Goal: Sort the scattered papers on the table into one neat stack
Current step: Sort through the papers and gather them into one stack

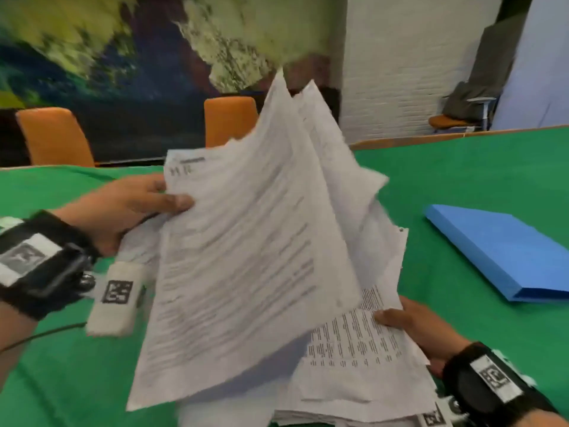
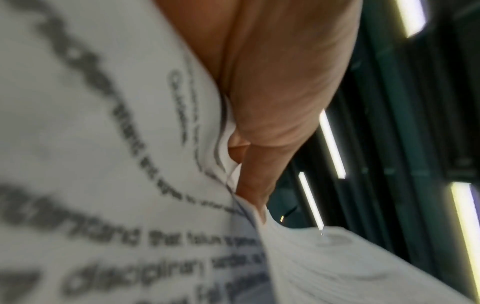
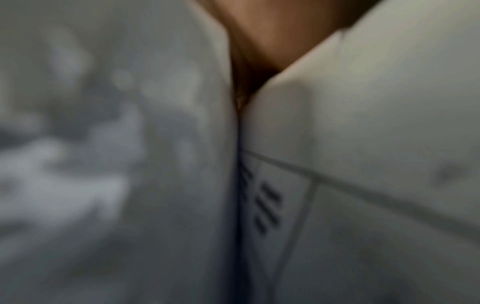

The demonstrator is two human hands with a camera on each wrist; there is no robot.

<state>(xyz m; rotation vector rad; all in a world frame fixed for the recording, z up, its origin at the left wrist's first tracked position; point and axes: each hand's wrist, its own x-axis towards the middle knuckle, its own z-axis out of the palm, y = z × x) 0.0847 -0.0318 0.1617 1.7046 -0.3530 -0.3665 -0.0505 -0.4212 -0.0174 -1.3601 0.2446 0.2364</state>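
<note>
You've got the messy bundle of white printed paper sheets (image 1: 246, 241) up off the green-covered bench (image 1: 462, 180), left hand (image 1: 123, 208) pinching the top edge, thumb over the front page, right hand (image 1: 412, 325) gripping the lower corner. I'd loosen both grips a little and tap the bottom edge down on the bench so the fanned sheets square up. Mind the flat blue folder (image 1: 498, 251) lying nearby.
</note>
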